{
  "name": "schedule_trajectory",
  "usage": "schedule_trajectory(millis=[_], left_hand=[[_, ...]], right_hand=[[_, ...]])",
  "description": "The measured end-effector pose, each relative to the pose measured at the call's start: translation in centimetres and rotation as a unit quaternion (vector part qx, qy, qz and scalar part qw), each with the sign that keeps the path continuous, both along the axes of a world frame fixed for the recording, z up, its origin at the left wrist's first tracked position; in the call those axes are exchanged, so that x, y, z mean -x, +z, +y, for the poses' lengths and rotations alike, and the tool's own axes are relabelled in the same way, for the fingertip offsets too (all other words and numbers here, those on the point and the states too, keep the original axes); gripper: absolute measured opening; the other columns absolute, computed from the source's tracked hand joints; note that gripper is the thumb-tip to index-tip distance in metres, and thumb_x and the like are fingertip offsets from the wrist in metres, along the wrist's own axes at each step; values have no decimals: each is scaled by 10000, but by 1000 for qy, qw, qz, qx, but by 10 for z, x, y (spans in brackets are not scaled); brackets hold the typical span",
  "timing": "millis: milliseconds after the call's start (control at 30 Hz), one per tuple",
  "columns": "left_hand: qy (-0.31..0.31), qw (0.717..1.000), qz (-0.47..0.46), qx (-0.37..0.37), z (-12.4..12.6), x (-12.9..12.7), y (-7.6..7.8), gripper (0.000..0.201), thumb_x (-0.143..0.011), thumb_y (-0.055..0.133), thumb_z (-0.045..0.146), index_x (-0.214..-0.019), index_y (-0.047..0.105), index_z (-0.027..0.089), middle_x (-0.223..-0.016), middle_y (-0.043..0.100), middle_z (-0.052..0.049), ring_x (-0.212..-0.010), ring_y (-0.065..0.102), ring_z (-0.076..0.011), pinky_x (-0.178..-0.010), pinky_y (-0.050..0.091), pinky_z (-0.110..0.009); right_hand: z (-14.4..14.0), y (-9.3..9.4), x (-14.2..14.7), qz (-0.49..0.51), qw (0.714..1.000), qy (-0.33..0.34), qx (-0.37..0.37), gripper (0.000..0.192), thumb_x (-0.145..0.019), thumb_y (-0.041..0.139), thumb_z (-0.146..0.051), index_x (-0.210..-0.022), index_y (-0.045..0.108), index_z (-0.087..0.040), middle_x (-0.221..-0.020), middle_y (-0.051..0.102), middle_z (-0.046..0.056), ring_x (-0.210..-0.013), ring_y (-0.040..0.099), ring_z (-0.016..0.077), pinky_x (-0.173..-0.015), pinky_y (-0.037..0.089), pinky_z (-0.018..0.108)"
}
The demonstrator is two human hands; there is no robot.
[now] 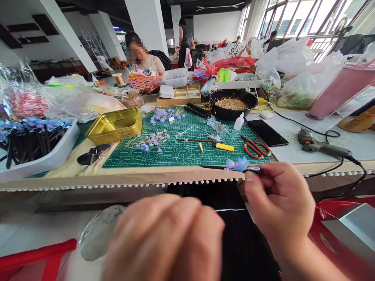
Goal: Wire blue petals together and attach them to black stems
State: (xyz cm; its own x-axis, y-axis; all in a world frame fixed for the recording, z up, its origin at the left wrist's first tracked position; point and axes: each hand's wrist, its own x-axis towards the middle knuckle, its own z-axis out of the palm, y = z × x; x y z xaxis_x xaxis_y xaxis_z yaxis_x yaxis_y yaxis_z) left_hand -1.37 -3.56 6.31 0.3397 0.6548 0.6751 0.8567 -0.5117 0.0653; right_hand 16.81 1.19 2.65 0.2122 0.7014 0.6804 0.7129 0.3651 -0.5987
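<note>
- Blue beaded flower [238, 164] sits pinched between the thumb and fingertips of the right hand [278, 207], held just past the near edge of the green cutting mat [187, 150].
- A thin silvery wire [231, 210] runs leftward from the right hand to the left hand [166, 238], which is closed into a loose fist near the camera; the fingers hide the wire's end, so whether they actually clamp it cannot be told.
- Risk, as judged from this view: the wire looks taut and fine, so a hard pull by the left hand could kink or snap it, or drag the flower out of the pinch; loosening it could let the wound petals slacken.
- On the mat lie loose blue bead flowers [150, 141], red-handled scissors [256, 147], a yellow utility knife [223, 147] and a red pencil [199, 140]. A gold tin [115, 125] stands at its left edge.
- Further right rest a dark phone [266, 132] and a corded rotary tool [319, 146]; a black bowl of gold pins [233, 103] sits at the far side.
- Legible writing is scarce: a red plastic bag [234, 62] in the far background reads "THANK YOU"; the mat's printed markings are too small to read.
- Another person sits at the far end of the table.
</note>
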Motion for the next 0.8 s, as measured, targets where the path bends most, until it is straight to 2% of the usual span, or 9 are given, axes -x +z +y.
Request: schedule_trajectory(millis=[67, 167, 233, 300, 367, 467, 567, 667, 800], left_hand=[[-76, 997, 35, -2, 3, -22, -1, 135, -831, 539, 138, -891, 622, 225, -813, 740, -50, -723, 665, -226, -680, 465, -348], [-116, 990, 29, 68, 10, -43, -9, 229, -792, 449, 54, -701, 609, 190, -558, 630, -35, -463, 554, -184, -447, 349, -330], [-127, 984, 4, 123, 13, -40, -12, 259, -791, 426, 60, -629, 572, 199, -479, 551, -22, -398, 480, -174, -397, 267, -332], [-121, 974, -54, 186, 14, -25, -10, 251, -845, 446, 127, -637, 560, 210, -497, 555, -11, -418, 479, -161, -400, 278, -301], [-70, 944, -169, 276, 18, -6, -4, 213, -908, 487, 233, -711, 568, 222, -562, 575, 10, -473, 502, -144, -433, 337, -253], [-14, 843, -383, 376, 30, 6, 0, 206, -957, 475, 305, -787, 556, 221, -629, 539, 43, -552, 512, -107, -512, 398, -198], [-82, 722, -436, 531, 41, -8, -8, 150, -932, 518, 237, -802, 571, 186, -680, 601, 33, -648, 566, -102, -642, 440, -207], [-129, 606, -474, 626, 43, -28, -18, 70, -893, 555, 172, -850, 608, 158, -695, 616, 23, -660, 575, -100, -630, 434, -202], [-168, 528, -510, 659, 35, -37, -27, 71, -874, 582, 179, -865, 637, 135, -738, 640, -6, -666, 578, -98, -642, 435, -205]], right_hand=[[-3, 1, 5, 5, 1000, 30, 1, 55, -847, 566, -180, -862, 577, -232, -544, 475, -82, -427, 446, 96, -429, 381, 212], [-8, 0, 8, 24, 999, 40, 14, 56, -825, 574, -173, -840, 571, -227, -569, 513, -73, -429, 461, 90, -417, 386, 203], [-11, -3, 3, 55, 997, 48, 33, 66, -812, 591, -169, -831, 571, -228, -573, 533, -68, -431, 470, 94, -422, 398, 205], [-13, -7, -5, 129, 987, 79, 62, 65, -825, 610, -180, -846, 581, -234, -574, 550, -63, -432, 466, 96, -412, 391, 203], [-16, -13, -14, 241, 955, 133, 108, 35, -857, 631, -233, -866, 598, -240, -545, 531, -65, -416, 442, 93, -384, 351, 193], [-23, -20, -21, 389, 867, 238, 200, 97, -866, 675, -324, -869, 623, -242, -516, 503, -66, -385, 412, 73, -366, 305, 168], [-34, -24, -20, 426, 803, 307, 280, 140, -862, 696, -360, -837, 644, -232, -518, 548, -44, -399, 458, 67, -402, 328, 157], [-43, -28, -17, 412, 792, 326, 310, 200, -885, 666, -414, -833, 665, -221, -470, 552, -35, -410, 476, 70, -440, 343, 160], [-47, -32, -19, 419, 784, 329, 318, 237, -861, 679, -460, -850, 667, -223, -483, 554, -28, -429, 504, 95, -437, 366, 181]])
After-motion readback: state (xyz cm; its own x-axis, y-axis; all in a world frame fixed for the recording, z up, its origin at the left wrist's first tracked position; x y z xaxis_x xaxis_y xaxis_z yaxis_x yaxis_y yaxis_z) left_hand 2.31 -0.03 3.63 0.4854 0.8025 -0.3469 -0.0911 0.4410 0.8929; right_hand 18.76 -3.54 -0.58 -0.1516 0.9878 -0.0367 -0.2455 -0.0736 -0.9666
